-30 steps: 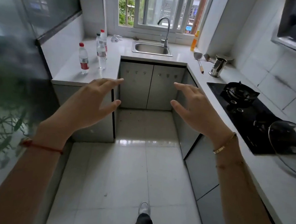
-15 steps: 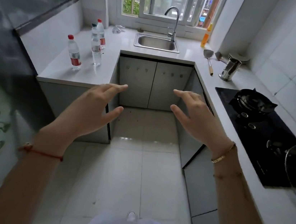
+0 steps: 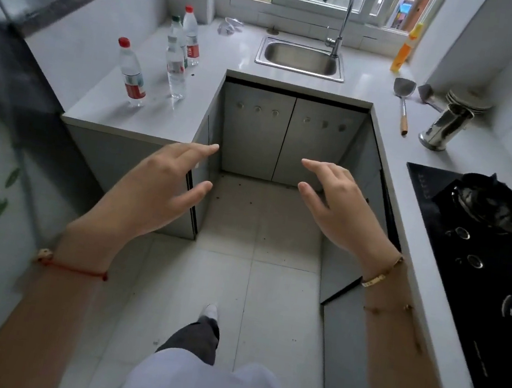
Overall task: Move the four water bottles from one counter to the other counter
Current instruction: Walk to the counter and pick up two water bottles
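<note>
White stone formed the left desk (image 3: pixel 148 114), and the four bottles (image 3: pixel 175 66) stood upright on it, well back from its front edge. One red-capped bottle (image 3: pixel 130 73) stood alone nearer that edge; the other three clustered just behind, toward the wall. The right desk (image 3: pixel 394 147) carried a spatula (image 3: pixel 403 99) and a steel cup (image 3: pixel 446 126) near the hob (image 3: pixel 481 256), with bare stone between the sink (image 3: pixel 300 58) and the spatula. Open floor (image 3: pixel 263 227) ran between the two desks up to the cabinet doors.

The left hand (image 3: pixel 158 187) and right hand (image 3: pixel 341 205) hung over that floor, both empty, fingers spread and loosely curved, palms facing each other, clear of every edge.

Against a second before, the desks and bottles loomed larger and nearer, the glass lid had dropped out of view at right, and the hands kept the same open pose.
</note>
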A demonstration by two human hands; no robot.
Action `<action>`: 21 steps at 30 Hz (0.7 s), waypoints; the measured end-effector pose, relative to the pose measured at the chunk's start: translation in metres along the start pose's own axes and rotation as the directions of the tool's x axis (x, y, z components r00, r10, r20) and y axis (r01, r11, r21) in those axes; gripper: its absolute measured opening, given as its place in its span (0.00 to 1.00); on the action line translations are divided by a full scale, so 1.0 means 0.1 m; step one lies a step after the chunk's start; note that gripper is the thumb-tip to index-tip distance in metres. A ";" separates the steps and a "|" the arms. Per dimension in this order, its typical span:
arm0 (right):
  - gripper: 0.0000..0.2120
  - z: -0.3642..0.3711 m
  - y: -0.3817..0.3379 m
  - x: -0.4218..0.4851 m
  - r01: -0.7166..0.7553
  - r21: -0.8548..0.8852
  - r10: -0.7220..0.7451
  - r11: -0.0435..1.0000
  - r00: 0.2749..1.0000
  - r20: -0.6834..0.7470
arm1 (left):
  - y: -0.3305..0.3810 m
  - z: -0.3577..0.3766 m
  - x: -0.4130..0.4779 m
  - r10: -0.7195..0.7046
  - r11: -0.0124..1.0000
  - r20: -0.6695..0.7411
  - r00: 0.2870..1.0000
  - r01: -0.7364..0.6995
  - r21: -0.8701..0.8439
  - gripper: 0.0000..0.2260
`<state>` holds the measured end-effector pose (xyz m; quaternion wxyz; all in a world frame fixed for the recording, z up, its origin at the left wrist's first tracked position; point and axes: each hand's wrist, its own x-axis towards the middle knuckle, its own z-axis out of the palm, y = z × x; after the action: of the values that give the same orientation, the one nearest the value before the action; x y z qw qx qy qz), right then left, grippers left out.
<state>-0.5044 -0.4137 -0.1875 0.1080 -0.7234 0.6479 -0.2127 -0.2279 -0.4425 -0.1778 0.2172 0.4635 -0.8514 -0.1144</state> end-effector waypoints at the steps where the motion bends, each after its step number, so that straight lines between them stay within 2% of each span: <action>1: 0.22 0.03 0.05 0.06 -0.004 0.006 0.004 1.000 1.000 0.005 | -0.03 0.04 0.07 -0.003 1.000 0.000 1.000 0.003 -0.002 0.25; 10: 0.21 0.23 0.53 0.87 -0.048 0.045 0.046 0.998 0.998 0.041 | -0.41 0.45 0.96 -0.015 1.000 0.047 0.999 0.016 -0.025 0.24; 21: 0.21 0.21 0.95 2.41 -0.031 0.047 0.029 0.998 0.999 0.044 | -1.03 0.57 2.48 -0.003 1.000 0.038 0.999 0.003 0.001 0.24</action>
<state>-0.5623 -0.6665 -0.2069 0.1425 -0.7153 0.6509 -0.2108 -0.2974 -0.7066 -0.2037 0.2006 0.4627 -0.8547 -0.1231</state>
